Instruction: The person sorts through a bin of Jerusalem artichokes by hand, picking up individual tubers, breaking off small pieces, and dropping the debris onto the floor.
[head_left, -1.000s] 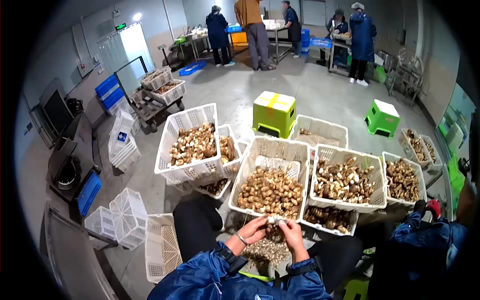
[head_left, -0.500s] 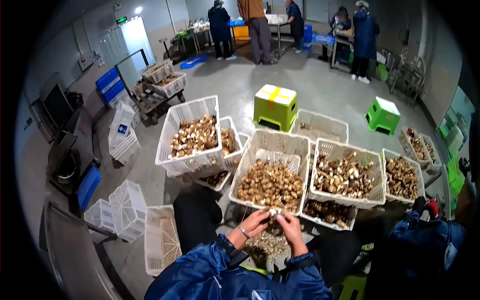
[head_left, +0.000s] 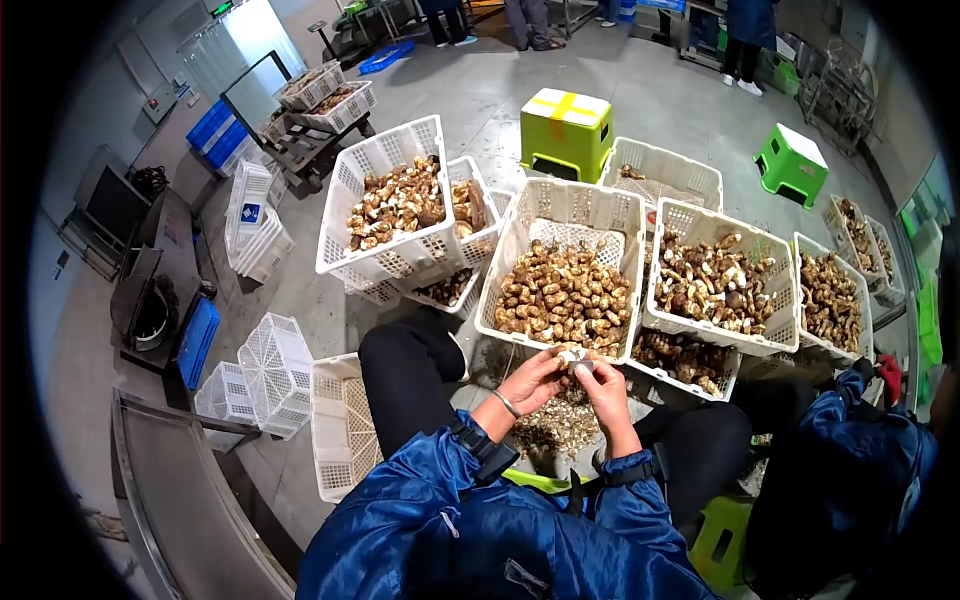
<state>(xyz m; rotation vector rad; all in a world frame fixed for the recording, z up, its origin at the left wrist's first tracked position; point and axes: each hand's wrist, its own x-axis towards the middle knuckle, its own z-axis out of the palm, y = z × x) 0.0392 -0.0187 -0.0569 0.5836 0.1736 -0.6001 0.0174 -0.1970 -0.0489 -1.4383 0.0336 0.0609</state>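
My left hand [head_left: 535, 380] pinches a small pale mushroom [head_left: 568, 356] just past the near rim of the middle white crate [head_left: 488, 318]. My right hand [head_left: 601, 388] is closed on a small blade [head_left: 582, 366] that touches the mushroom. Many brown mushrooms [head_left: 563, 293] fill the bottom of that crate. Below my hands, between my knees, lies a heap of pale trimmings [head_left: 556, 428]. To the right, another white crate [head_left: 722, 340] holds longer mushrooms with pale stems.
A tilted white crate [head_left: 330, 250] of mushrooms stands left of the middle one. Beyond are green stools [head_left: 566, 140] and a loaded cart [head_left: 310, 150]. An empty crate [head_left: 335, 480] lies by my left leg. A co-worker's blue sleeve [head_left: 840, 440] is close on the right. Other people stand far back.
The view has tilted down, so the crates appear higher. Both hands remain together at the mushroom, and the blade now shows more clearly.
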